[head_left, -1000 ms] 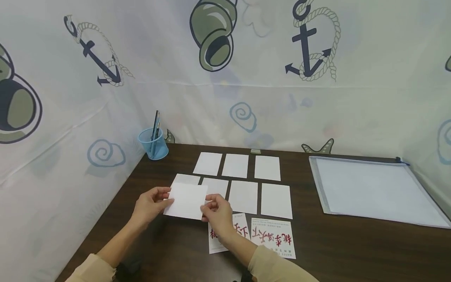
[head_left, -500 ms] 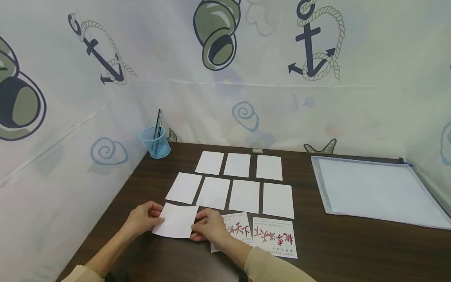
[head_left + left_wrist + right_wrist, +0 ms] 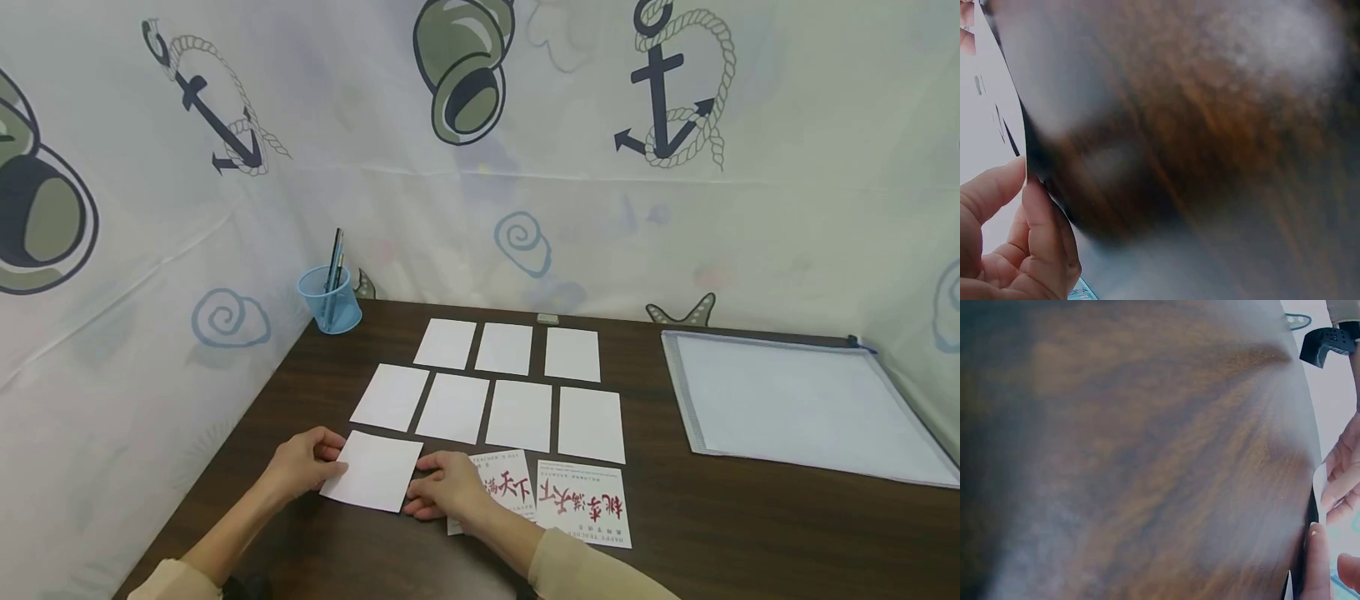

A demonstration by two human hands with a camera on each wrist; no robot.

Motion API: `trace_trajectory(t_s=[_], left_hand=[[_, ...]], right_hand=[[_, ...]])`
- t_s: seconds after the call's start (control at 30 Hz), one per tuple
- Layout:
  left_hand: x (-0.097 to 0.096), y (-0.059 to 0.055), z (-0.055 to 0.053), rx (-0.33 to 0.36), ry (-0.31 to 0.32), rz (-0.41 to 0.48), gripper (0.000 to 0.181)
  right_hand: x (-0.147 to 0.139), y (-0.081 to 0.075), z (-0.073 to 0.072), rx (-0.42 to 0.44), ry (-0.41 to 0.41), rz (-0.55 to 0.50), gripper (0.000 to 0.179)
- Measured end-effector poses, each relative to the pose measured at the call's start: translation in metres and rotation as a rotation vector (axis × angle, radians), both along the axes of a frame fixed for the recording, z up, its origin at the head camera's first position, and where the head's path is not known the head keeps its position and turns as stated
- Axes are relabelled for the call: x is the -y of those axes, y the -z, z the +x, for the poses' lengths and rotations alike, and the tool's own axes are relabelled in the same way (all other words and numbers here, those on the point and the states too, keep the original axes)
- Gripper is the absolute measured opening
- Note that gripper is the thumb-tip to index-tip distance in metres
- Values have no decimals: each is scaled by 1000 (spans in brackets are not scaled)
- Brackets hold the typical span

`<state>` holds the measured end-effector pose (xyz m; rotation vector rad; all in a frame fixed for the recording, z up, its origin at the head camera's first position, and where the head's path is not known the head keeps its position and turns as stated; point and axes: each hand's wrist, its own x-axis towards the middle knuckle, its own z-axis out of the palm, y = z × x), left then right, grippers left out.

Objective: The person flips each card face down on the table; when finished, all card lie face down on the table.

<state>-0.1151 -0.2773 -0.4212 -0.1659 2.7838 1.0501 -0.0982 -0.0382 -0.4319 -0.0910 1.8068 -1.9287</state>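
A blank white card (image 3: 372,471) is held low at the table's near left. My left hand (image 3: 303,467) pinches its left edge; the left wrist view shows the thumb (image 3: 997,187) on one face and fingers behind. At the card's right edge is my right hand (image 3: 450,487); in the right wrist view its index fingertip (image 3: 1314,532) touches the card (image 3: 1319,487), the thumb held apart. Under the right forearm, partly hidden, lies a greeting card with red Chinese characters (image 3: 506,483). Another printed card (image 3: 585,502) is beside it, upside down to me.
Behind the held card lie two rows of blank white cards (image 3: 517,417) on the dark wooden table (image 3: 720,533). A blue pen cup (image 3: 332,300) stands at the back left corner. A white zip pouch (image 3: 802,408) lies at the right. A patterned curtain (image 3: 375,100) hangs behind.
Both hands have brought the white card nearer and slightly left, lowering it in front of the middle row, whose left cards are now uncovered. The right fingers have since loosened from its edge.
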Motion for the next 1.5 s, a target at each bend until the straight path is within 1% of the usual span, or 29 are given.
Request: trace_trajectory(t_s=[0.23, 0.3, 0.33, 0.4, 0.5, 0.6, 0.73, 0.9, 1.03, 1.17, 1.23, 1.3, 1.37, 1.4, 1.47, 1.5], left_hand=[[4, -1, -2, 1, 33, -46, 34], [5, -1, -2, 6, 40, -59, 34], [5, -2, -2, 5, 43, -75, 34], [6, -4, -2, 11, 42, -100, 34], [6, -8, -3, 14, 49, -139, 35], [6, -11, -4, 30, 58, -160, 39], [6, -11, -3, 36, 65, -179, 43], [4, -10, -1, 24, 67, -160, 43], [3, -10, 0, 39, 56, -144, 43], [2, -10, 0, 56, 48, -142, 44], [2, -11, -1, 57, 52, -166, 44], [-1, -14, 0, 27, 57, -220, 45], [-11, -18, 1, -34, 72, -266, 45], [-18, -20, 0, -68, 88, -275, 44], [-39, -22, 1, -130, 140, -257, 44], [-50, -22, 1, -145, 180, -230, 46]], right_hand=[[-3, -2, 2, -17, 4, -18, 34], [-10, -5, 2, -46, 7, -14, 34], [-15, -6, 2, -73, 7, -6, 34], [-28, -10, -1, -141, 15, 38, 33], [-53, -13, -7, -252, 54, 133, 31], [-77, -14, -14, -296, 111, 222, 28], [-94, -13, -18, -277, 156, 243, 26], [-101, -15, -16, -263, 175, 222, 27], [-104, -14, -15, -270, 188, 227, 26], [-110, -13, -19, -296, 192, 285, 24], [-112, -12, -21, -313, 177, 322, 23], [-114, -12, -23, -341, 146, 370, 22], [-116, -11, -23, -365, 105, 414, 23], [-117, -10, -24, -373, 87, 430, 23], [-118, -9, -24, -402, 52, 470, 24], [-118, -8, -24, -411, 38, 479, 24]])
